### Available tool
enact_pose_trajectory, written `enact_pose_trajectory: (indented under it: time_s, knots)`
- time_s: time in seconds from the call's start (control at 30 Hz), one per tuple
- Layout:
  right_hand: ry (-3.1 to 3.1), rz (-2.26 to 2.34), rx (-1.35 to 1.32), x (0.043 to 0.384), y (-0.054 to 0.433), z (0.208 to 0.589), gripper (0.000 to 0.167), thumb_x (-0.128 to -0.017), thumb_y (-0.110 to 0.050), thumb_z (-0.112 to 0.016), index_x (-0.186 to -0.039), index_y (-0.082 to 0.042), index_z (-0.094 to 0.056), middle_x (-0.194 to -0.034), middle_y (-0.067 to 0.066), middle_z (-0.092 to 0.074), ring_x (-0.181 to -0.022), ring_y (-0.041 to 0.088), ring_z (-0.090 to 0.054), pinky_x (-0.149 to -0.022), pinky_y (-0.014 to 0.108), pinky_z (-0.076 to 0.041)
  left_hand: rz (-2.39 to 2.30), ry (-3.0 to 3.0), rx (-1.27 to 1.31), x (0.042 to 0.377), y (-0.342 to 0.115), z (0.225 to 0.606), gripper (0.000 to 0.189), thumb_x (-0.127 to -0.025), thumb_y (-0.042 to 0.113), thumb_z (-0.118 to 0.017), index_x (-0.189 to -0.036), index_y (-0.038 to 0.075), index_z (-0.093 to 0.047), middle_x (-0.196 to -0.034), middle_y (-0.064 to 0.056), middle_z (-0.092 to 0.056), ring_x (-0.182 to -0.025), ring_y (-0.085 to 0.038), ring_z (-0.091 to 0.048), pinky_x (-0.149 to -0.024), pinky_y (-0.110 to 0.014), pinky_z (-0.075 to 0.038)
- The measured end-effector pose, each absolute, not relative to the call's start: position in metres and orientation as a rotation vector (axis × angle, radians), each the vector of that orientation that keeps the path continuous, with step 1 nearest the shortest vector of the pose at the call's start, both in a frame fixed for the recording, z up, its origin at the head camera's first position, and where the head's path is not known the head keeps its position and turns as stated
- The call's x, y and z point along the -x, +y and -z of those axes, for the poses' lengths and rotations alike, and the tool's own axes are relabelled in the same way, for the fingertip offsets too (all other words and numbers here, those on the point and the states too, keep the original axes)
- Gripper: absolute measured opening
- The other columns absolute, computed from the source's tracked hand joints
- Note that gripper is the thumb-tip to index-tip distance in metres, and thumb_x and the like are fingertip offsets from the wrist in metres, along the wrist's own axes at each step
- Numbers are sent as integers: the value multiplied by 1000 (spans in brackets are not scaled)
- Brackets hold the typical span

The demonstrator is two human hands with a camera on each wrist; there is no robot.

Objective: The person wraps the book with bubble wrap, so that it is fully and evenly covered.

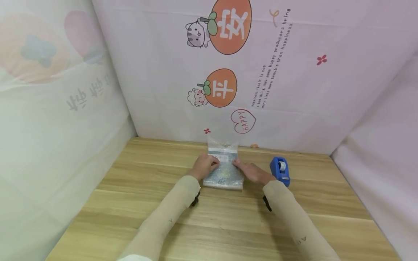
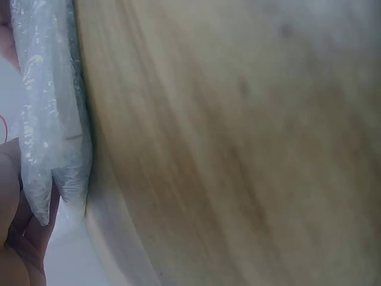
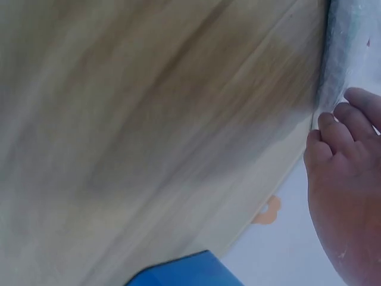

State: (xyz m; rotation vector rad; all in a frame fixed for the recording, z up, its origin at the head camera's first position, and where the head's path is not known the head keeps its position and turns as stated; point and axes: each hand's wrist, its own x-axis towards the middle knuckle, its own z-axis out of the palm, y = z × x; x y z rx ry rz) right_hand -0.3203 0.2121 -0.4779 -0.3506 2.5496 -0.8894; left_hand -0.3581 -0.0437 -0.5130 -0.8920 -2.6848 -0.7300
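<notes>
A flat package in clear bubble wrap [image 1: 224,178], with something bluish-grey inside, lies near the back of the wooden table. Loose wrap extends beyond its far end toward the wall. My left hand [image 1: 202,166] pinches the wrap at the left side with curled fingers. In the left wrist view, the fingers [image 2: 38,229] reach in at the split between two folds of the wrap. At the opposite side, my right hand [image 1: 256,174] holds the wrap's edge. Its bent fingers [image 3: 339,134] line up along that edge in the right wrist view.
A blue tape dispenser [image 1: 279,173] with a roll of tape stands just right of my right hand. Behind the wooden table [image 1: 228,224] hangs a printed white cloth [image 1: 287,119], and pale cloth also hangs at both sides.
</notes>
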Motion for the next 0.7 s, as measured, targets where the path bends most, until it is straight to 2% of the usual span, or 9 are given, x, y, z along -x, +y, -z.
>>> enact_pose_trajectory:
  time_s: [0.2,0.27,0.37,0.5,0.7]
  knots:
    - [2625,850,375,315,209,478,86,-107,-72,-12,-169,-13,-24,-175,15,-25,-163,41,-20,-134,61,-16,714,-2711,856,354,-40,510,12,-98,15,-77,-105,9,-85,-110,-5,-83,-103,-21,-79,-96,-37,-63]
    - [2658,805,430,315,208,477,87,-108,-70,-12,-168,-9,-23,-175,16,-24,-163,41,-20,-134,60,-17,714,-2714,850,353,-39,509,13,-98,15,-76,-105,9,-85,-110,-5,-83,-104,-21,-78,-96,-36,-63]
    - [2707,700,543,314,206,472,80,-112,-61,-15,-167,-4,-23,-176,17,-20,-163,41,-19,-134,58,-17,726,-2731,831,351,-38,507,13,-98,15,-76,-105,9,-85,-110,-6,-83,-103,-22,-78,-96,-37,-63]
    - [2745,526,659,309,201,464,70,-115,-50,-21,-167,-3,-25,-177,19,-17,-164,42,-18,-133,60,-19,731,-2763,797,350,-37,504,12,-98,15,-76,-105,10,-85,-111,-6,-82,-104,-23,-78,-97,-39,-62]
    - [2739,375,738,296,194,460,71,-115,-52,-26,-169,-7,-20,-178,16,-14,-165,39,-17,-132,60,-23,723,-2778,782,353,-37,506,13,-99,18,-76,-106,11,-85,-112,-5,-82,-106,-22,-77,-99,-39,-61]
